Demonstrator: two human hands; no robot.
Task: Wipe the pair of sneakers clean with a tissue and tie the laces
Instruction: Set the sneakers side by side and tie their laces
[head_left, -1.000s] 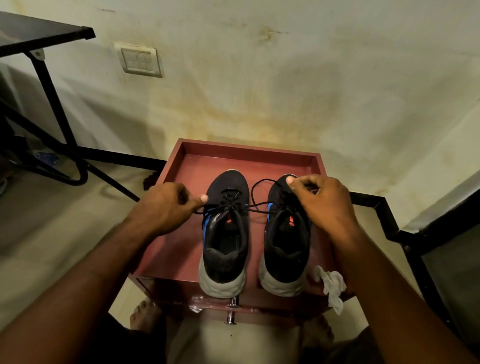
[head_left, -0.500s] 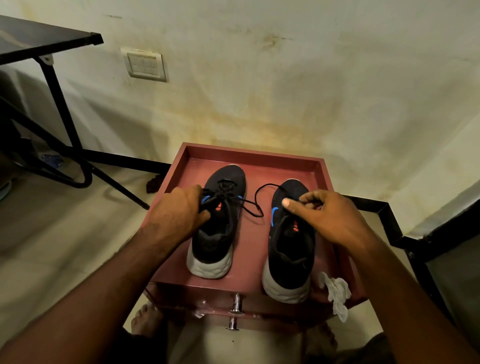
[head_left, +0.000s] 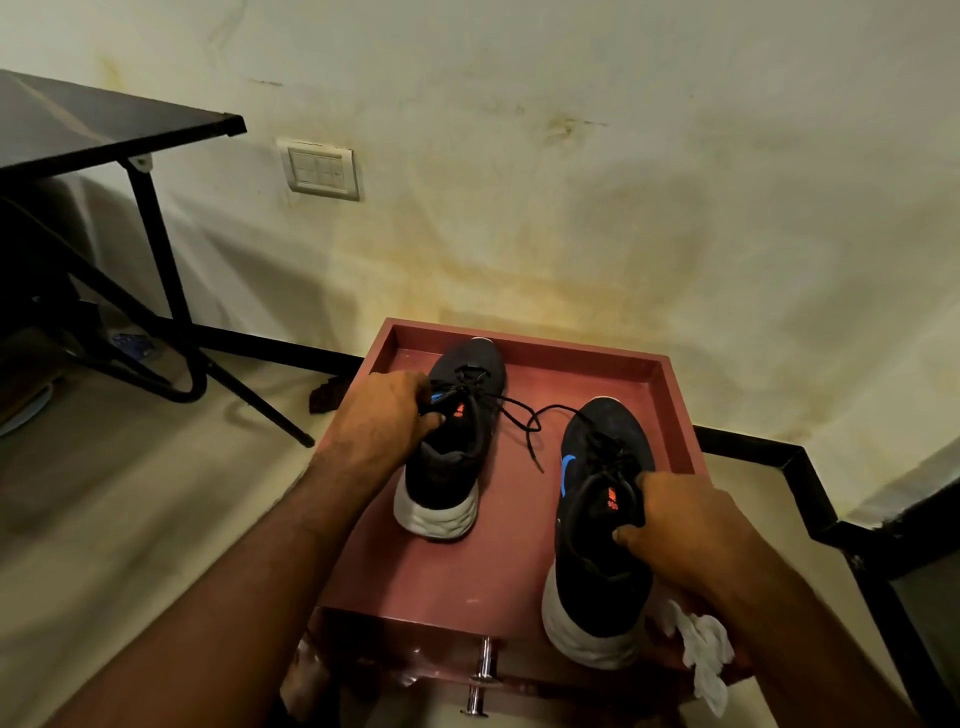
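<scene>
Stained cream wall (head_left: 571, 208) rises behind the low reddish bench (head_left: 457, 582) with its raised rim, where we have both sneakers in front of us. Our left hand (head_left: 384, 415) is curled around the collar and tongue of the left sneaker (head_left: 457, 447), which sits toward the far left corner, and our right hand (head_left: 680, 525) grips the collar of the right sneaker (head_left: 597, 545) with thumb and fingers wrapped into its opening, the heel reaching the bench's near edge. A second ago the two shoes stood side by side and our fingers were pinching laces pulled taut between them; half a second ago the left shoe had begun sliding away. Now we have drawn the pair well apart and dropped the laces in favour of the shoes themselves. One loose lace (head_left: 524, 421) from the left sneaker trails slack across the bare bench between them, its end lying free, so we judge that shoe at least is not yet tied; the right shoe's lacing is too dark to read. The crumpled tissue (head_left: 704, 657) lies at the near right corner, just beside the right heel, untouched, which suggests wiping is behind us and we are repositioning before tying.
</scene>
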